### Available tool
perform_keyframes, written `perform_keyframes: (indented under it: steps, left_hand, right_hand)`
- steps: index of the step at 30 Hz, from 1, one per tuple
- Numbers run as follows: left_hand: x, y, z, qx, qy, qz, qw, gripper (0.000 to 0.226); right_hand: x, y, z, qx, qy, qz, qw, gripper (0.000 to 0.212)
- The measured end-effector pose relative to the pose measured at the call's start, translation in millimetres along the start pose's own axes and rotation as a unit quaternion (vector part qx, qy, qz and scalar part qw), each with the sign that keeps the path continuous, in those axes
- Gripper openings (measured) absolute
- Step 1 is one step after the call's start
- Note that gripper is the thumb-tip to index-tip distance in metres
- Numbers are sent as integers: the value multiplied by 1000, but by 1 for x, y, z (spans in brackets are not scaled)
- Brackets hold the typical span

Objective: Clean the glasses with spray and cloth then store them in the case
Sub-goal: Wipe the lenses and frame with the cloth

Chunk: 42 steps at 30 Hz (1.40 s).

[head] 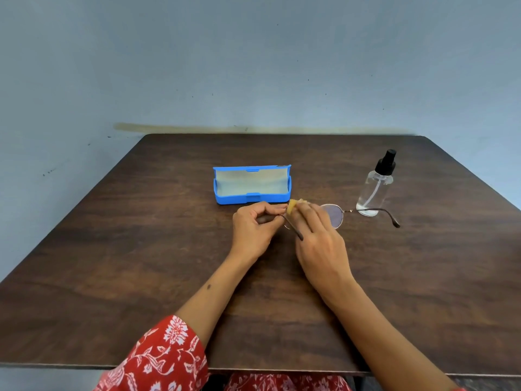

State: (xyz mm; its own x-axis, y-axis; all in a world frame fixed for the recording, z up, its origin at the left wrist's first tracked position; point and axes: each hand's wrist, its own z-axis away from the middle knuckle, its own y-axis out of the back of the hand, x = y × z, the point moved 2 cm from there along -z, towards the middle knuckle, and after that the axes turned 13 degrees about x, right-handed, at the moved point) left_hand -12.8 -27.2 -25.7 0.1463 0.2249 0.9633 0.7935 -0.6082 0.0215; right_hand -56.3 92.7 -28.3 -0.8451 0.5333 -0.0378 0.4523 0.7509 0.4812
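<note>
Head view: glasses (pixel 334 214) held low over the bench (pixel 141 249), just in front of the open blue case (pixel 251 198). Left hand (pixel 253 230) pinching one temple; right hand (pixel 318 235) fingers (pixel 306 211) clamped on the yellow cloth (pixel 293 206) at a lens. Best kept steady, wiping lightly, avoiding hinge strain.

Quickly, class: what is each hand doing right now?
Left hand: pinching the glasses by the frame.
Right hand: holding the yellow cloth against a lens.
</note>
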Motion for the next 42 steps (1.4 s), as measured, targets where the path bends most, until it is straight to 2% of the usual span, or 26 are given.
perform_keyframes:
  steps: [2, 6, 12, 16, 24, 29, 35, 39, 42]
  left_hand:
    - [1, -1, 1, -9, -7, -8, 1000, 15]
    - [0, 0, 0, -4, 0, -9, 1000, 16]
    - [-1, 1, -1, 14, 11, -1, 1000, 15]
    - [-1, 0, 0, -4, -6, -15, 1000, 16]
    - [-3, 2, -1, 11, 5, 6, 1000, 19]
    - [-3, 1, -1, 7, 0, 2, 1000, 22]
    - [-3, 3, -2, 18, 13, 4, 1000, 20]
    - [-1, 2, 0, 8, 10, -1, 1000, 22]
    - [0, 2, 0, 2, 1, -10, 1000, 22]
  right_hand:
    - [4, -1, -1, 0, -18, 16, 1000, 40]
    - [1, -7, 2, -40, 4, 10, 999, 41]
    - [-4, 0, 2, -31, 21, -29, 999, 38]
    - [4, -4, 0, -28, -24, 17, 999, 42]
    - [-5, -1, 2, -24, 25, -34, 999, 34]
    - [3, -7, 1, -47, -23, 27, 998, 39]
    - [-6, -1, 1, -49, 6, -35, 998, 38]
    - [2, -6, 0, -79, -33, 1, 996, 40]
    - [2, -7, 1, -75, -28, 11, 997, 41]
